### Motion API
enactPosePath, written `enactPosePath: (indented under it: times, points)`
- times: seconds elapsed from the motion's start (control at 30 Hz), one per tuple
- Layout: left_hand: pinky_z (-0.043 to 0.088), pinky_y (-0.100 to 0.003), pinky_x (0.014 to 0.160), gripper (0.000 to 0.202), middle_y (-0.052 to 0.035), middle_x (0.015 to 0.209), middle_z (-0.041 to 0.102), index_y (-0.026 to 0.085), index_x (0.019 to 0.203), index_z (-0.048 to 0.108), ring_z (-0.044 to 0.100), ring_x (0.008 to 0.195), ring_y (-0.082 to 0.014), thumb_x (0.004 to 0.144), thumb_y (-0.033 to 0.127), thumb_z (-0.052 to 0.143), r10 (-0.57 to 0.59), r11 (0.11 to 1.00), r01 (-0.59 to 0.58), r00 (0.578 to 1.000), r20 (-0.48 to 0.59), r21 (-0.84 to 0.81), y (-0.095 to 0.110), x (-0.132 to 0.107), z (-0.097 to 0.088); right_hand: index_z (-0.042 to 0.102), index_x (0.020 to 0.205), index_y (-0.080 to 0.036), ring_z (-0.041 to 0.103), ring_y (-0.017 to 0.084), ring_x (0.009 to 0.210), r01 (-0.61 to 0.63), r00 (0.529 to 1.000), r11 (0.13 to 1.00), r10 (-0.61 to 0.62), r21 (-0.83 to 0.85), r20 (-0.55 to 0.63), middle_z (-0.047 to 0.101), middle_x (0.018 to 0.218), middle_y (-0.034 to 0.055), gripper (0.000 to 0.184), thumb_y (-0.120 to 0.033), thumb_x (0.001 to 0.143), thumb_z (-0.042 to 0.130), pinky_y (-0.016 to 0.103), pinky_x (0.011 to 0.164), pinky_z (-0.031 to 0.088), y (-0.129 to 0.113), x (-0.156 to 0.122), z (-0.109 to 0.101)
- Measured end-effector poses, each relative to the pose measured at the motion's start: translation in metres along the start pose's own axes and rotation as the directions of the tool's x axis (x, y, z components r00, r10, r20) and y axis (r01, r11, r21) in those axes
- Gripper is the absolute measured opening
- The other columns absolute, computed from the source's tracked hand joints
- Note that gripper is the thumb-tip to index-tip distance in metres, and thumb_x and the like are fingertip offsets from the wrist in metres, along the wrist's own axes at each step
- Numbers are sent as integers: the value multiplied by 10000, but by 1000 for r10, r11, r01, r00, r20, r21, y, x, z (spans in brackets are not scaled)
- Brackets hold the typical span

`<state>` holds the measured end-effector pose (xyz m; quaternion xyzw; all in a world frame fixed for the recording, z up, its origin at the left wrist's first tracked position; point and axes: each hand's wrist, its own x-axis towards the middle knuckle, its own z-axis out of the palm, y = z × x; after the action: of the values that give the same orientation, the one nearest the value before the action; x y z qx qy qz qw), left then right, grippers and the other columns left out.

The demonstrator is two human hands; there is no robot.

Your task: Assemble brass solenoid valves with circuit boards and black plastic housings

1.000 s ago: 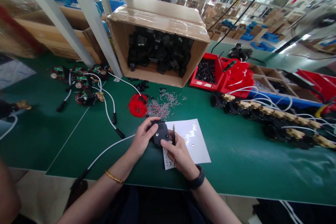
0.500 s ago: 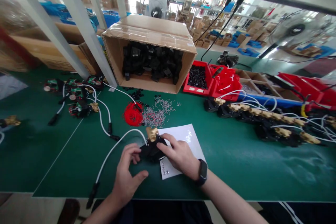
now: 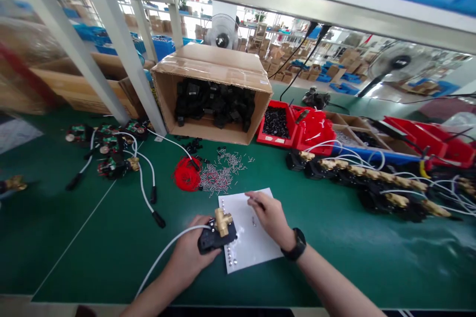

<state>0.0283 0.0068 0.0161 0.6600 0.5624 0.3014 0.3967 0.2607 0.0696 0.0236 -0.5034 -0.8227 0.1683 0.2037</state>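
My left hand point(image 3: 190, 248) is closed around a motorized valve point(image 3: 214, 240), a black housing topped by a brass tee body point(image 3: 223, 221), with a white cable point(image 3: 169, 245) trailing to the lower left. The valve is tilted, over the left edge of a white sheet point(image 3: 256, 252). Above the sheet's upper part hovers my right hand point(image 3: 274, 219), its fingers drawn together; whatever they pinch, if anything, is too small to make out. Small shiny metal parts point(image 3: 230, 256) lie along the sheet's left edge, and a few more sit near its middle.
Loose pins point(image 3: 217, 178) and a red coil point(image 3: 186, 174) lie beyond the sheet. A cardboard box point(image 3: 211, 64) of black housings stands behind. Red bins point(image 3: 275, 124) and a row of brass-topped valves point(image 3: 357, 171) are at right. Open green-board units point(image 3: 111, 166) lie left.
The valve has been turned so its brass body and screw side face up, with my left hand now gripping it. My right hand has left the valve and moved right, over the sheet.
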Motion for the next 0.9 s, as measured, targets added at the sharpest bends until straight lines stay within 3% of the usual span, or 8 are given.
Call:
enactPosePath:
  times: [0.1, 0.27, 0.37, 0.47, 0.53, 0.63, 0.77, 0.9]
  points:
    - [403, -357, 966, 425, -59, 1108, 593, 203, 1050, 587, 540, 1076, -238, 637, 131, 659, 87, 996, -85, 986, 143, -23, 12, 11, 0, 580, 1167, -218, 616, 177, 940, -158, 986, 983, 161, -91, 35, 622, 1063, 68, 273, -220, 911, 483, 265, 816, 470, 13, 50, -1]
    - [476, -300, 821, 409, -34, 1052, 622, 251, 1023, 614, 592, 985, -228, 632, 262, 734, 197, 978, -207, 938, 285, 6, 24, 33, -20, 584, 1181, -252, 655, 211, 876, -101, 991, 979, 114, -175, 66, 564, 1148, 79, 422, -146, 777, 647, 266, 726, 479, 0, 104, 7]
    - [492, -298, 732, 214, -29, 987, 652, 290, 904, 659, 623, 938, -209, 717, 392, 678, 248, 958, -270, 949, 194, 96, 21, 39, -98, 669, 964, -156, 677, 230, 792, -57, 996, 972, 72, -226, 57, 594, 1090, 127, 217, -70, 819, 533, 278, 647, 486, -3, 106, 23]
    - [477, -359, 765, 315, -75, 966, 651, 126, 968, 607, 622, 850, -154, 873, 409, 504, 262, 951, -254, 965, -22, 175, 12, 22, -205, 648, 994, -141, 678, 218, 829, -63, 994, 937, 89, -342, 61, 563, 1210, 159, 363, 1, 860, 342, 284, 675, 491, 15, 102, 45]
    - [457, -244, 695, 369, -12, 793, 657, 199, 806, 649, 658, 828, -139, 833, 520, 469, 261, 954, -226, 948, -180, 195, 3, 2, -267, 621, 1079, -134, 672, 220, 875, -56, 994, 923, 89, -380, 70, 544, 1250, 183, 441, 39, 841, 293, 285, 705, 490, 31, 99, 57]
    - [434, -221, 606, 495, 4, 608, 585, 230, 643, 632, 681, 788, -156, 811, 604, 354, 256, 959, -199, 913, -318, 200, -9, -21, -322, 579, 1153, -106, 656, 227, 933, -29, 994, 914, 70, -405, 86, 536, 1254, 218, 494, 71, 807, 275, 296, 751, 484, 45, 97, 68]
    - [456, -292, 608, 448, -23, 606, 583, 269, 638, 649, 672, 832, -231, 796, 605, 397, 248, 962, -186, 899, -361, 199, -1, -24, -308, 584, 1105, -86, 659, 227, 899, -18, 996, 934, 48, -356, 75, 567, 1180, 236, 478, 70, 794, 256, 310, 751, 477, 43, 97, 68]
    - [491, -334, 729, 368, -59, 875, 664, 279, 928, 684, 637, 911, -265, 621, 480, 708, 211, 970, -181, 957, -196, 163, 18, 5, -186, 596, 888, -128, 638, 240, 777, -24, 999, 998, 22, -66, -23, 622, 946, 173, 277, -26, 796, 355, 330, 699, 456, 25, 94, 44]
